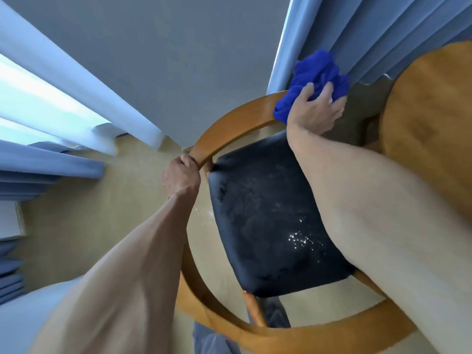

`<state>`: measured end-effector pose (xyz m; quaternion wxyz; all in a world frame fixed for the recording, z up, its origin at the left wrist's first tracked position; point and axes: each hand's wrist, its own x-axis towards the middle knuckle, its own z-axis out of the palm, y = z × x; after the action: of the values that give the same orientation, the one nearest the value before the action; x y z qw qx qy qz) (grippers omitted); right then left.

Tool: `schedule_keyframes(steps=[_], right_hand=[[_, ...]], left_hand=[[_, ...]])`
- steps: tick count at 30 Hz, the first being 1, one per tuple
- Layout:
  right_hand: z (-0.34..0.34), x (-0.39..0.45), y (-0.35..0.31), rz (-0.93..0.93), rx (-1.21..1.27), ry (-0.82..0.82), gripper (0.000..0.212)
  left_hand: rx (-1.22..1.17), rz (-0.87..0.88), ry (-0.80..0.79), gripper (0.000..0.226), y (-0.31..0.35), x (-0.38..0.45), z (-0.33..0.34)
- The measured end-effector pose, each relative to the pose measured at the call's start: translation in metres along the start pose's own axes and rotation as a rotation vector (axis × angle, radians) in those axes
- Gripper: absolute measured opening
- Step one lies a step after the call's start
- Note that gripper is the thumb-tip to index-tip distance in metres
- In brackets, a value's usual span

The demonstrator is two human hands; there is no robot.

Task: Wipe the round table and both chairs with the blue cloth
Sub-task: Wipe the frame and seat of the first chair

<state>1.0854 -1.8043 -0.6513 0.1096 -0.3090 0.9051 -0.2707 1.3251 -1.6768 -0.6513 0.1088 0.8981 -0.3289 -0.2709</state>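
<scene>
A wooden chair (229, 123) with a curved rail and a dark blue seat cushion (263, 213) fills the middle of the view. My left hand (182, 175) grips the rail at its left side. My right hand (316, 111) holds the bunched blue cloth (319, 70) against the far right part of the rail, fingers curled over the fabric. Part of the round wooden table (429, 129) shows at the right edge.
Blue-grey curtains (370, 34) hang behind the chair and more curtains (51, 159) at the left by a bright window. A grey wall (166, 60) stands straight ahead. The floor (102, 213) is light wood. Small glints dot the cushion's near side.
</scene>
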Motion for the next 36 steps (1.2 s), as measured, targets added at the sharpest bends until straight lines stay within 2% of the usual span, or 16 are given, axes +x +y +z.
schedule_keyframes(steps=[2,4,6,10,15,20,24,28,33,35,36], right_hand=[[0.005,-0.042,0.002,-0.104,-0.010,-0.078,0.072],[0.010,-0.078,-0.006,-0.168,-0.036,-0.154,0.078],[0.014,-0.114,-0.019,-0.221,-0.078,-0.226,0.071],[0.002,-0.198,-0.029,-0.374,-0.083,-0.377,0.049],[-0.025,-0.312,-0.011,-0.498,-0.059,-0.710,0.038],[-0.068,-0.350,-0.003,-0.547,-0.183,-0.706,0.025],[-0.111,-0.394,0.037,-0.587,-0.222,-0.710,0.045],[-0.148,-0.423,0.093,-0.629,-0.215,-0.637,0.057],[-0.187,-0.423,0.181,-0.393,-0.191,-0.563,0.044],[-0.209,-0.415,0.236,-0.307,-0.233,-0.449,0.041],[-0.220,-0.407,0.263,-0.329,-0.262,-0.389,0.042]], left_hand=[[-0.055,0.023,-0.047,0.032,-0.003,-0.002,-0.009],[-0.106,0.045,-0.104,0.027,-0.008,-0.004,-0.020],[-0.153,0.026,-0.118,0.029,-0.019,-0.003,-0.030],[-0.214,-0.134,-0.049,0.032,-0.063,-0.002,-0.051],[-0.384,-0.297,-0.134,0.021,-0.154,-0.024,-0.067],[-0.333,-0.361,-0.116,0.020,-0.230,-0.063,-0.091],[-0.318,-0.371,-0.067,0.023,-0.247,-0.091,-0.104],[-0.243,-0.222,-0.035,0.029,-0.224,-0.112,-0.116],[-0.156,-0.003,0.042,0.040,-0.163,-0.147,-0.116],[-0.158,0.107,0.065,0.034,-0.142,-0.168,-0.103],[-0.149,0.163,0.065,0.030,-0.133,-0.180,-0.093]])
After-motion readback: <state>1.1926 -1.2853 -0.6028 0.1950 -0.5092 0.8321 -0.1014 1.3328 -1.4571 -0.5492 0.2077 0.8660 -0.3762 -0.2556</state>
